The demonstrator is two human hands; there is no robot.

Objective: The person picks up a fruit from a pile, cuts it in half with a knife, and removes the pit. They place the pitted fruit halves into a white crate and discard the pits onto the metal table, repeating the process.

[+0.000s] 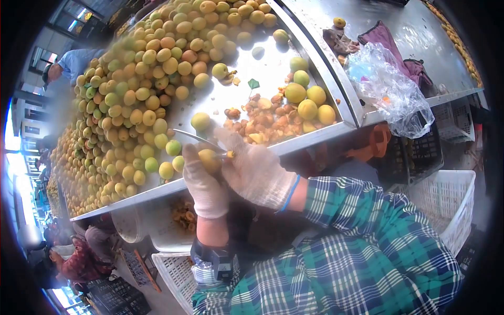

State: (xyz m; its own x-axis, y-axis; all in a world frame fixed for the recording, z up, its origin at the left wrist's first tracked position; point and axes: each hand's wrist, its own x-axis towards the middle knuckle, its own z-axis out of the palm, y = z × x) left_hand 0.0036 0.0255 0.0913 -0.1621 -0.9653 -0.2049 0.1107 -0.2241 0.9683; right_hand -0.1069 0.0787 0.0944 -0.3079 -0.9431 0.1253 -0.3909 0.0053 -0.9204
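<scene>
My left hand (pixel 203 189), in a whitish knit glove, is closed around a yellow apricot (pixel 209 161) just over the front edge of the metal table. Beside it, my gloved right hand (pixel 257 170) grips a small knife (pixel 195 137) with a yellow-ended handle. The thin blade points to the left and crosses above the held fruit. A loose apricot (pixel 200 121) lies right beyond the blade. Behind my right hand spreads a heap of split apricot pieces (pixel 257 118), with several whole yellow fruits (pixel 307 109) at its right side.
A large pile of apricots (pixel 142 94) covers the table's left and back. Its raised metal rim (pixel 315 137) runs before me. Clear plastic bags (pixel 388 86) lie on the right-hand table. White crates (pixel 446 205) stand below, and a bin with apricot pieces (pixel 184 215). Other people (pixel 84 257) are at left.
</scene>
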